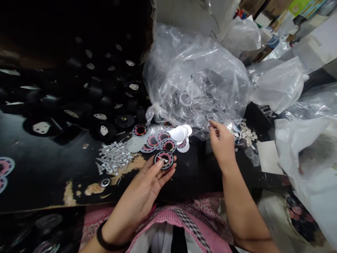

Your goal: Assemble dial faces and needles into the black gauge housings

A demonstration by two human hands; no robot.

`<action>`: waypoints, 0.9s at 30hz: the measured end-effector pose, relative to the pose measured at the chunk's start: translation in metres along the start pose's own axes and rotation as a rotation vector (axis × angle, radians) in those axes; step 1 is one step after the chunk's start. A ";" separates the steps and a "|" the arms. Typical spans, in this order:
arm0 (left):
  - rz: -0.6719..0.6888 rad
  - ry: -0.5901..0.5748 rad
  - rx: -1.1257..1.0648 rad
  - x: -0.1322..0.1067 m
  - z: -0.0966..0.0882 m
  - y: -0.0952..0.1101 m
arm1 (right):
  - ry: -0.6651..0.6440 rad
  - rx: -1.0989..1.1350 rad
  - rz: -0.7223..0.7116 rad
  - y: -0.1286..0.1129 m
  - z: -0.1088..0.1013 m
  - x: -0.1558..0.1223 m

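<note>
My left hand (150, 179) holds a round gauge (166, 163) with a black rim and a red and grey dial, thumb across its face. Just beyond it lies a heap of printed dial discs (152, 141), some with the blank side up. Over on the right, my right hand (222, 142) is closed at the near edge of a clear plastic bag (223, 66) full of clear round covers (185, 99). Its fingertips are pinched; whether they hold the bag, a cover or something else is hidden. A pile of small grey pointers (114, 156) lies left of the discs.
Many black round housings (101, 128) with white plates fill the back left. Small white pieces (248, 133) and a white card (270, 157) lie at right. A white plastic bag (310, 165) bulges beyond them. One small round part (105, 182) sits near the table's front edge.
</note>
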State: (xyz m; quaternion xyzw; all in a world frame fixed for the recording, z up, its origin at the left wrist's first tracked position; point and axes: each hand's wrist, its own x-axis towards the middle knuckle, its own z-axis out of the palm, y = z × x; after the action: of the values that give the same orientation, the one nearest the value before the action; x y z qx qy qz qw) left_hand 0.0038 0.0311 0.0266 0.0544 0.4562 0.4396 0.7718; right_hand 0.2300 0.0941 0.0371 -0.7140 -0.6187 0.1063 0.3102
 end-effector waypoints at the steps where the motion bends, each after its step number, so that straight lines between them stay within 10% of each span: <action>1: -0.010 -0.015 -0.019 0.000 0.000 0.000 | 0.016 0.081 0.009 -0.005 -0.003 -0.005; 8: 0.006 -0.028 -0.010 0.000 0.002 -0.002 | -0.422 0.476 -0.158 -0.067 0.011 -0.052; 22: 0.281 -0.019 0.400 -0.010 0.002 0.000 | -0.273 0.222 -0.258 -0.093 0.038 -0.051; 27: 0.310 0.234 0.628 -0.044 -0.077 0.016 | -0.588 0.452 -0.281 -0.094 0.039 -0.044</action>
State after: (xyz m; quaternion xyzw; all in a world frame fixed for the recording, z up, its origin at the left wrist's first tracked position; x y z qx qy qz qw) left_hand -0.0728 -0.0156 0.0192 0.3064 0.6404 0.3930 0.5844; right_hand 0.1227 0.0682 0.0503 -0.4752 -0.7337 0.3964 0.2806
